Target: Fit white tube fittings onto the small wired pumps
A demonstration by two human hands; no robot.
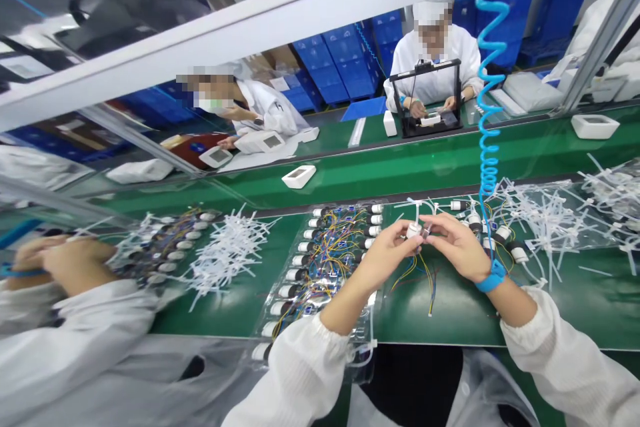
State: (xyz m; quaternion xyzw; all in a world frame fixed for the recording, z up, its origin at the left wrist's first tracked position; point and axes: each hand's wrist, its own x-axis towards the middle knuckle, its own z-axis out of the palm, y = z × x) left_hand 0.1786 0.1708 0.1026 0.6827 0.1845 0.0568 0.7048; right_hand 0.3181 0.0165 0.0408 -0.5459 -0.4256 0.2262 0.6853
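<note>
Over the green bench, my left hand (393,250) pinches a small motor pump (414,230) by its white round head. A short white tube (417,211) stands up from that head. My right hand (463,250) is closed with its fingertips at the pump's shiny side; the exact contact there is partly hidden. Thin coloured wires (431,283) hang below my hands, ending in a small white connector. A blue band (493,277) with a cord circles my right wrist. Left of my hands, rows of similar motor pumps (303,260) lie on a clear plastic tray.
White tube pieces lie in a left pile (227,250) and a right pile (545,213). More pumps (503,233) sit beyond my right hand. A coiled blue hose (490,80) hangs down. At left are a co-worker's hands (65,257); two people sit across the green conveyor (370,173).
</note>
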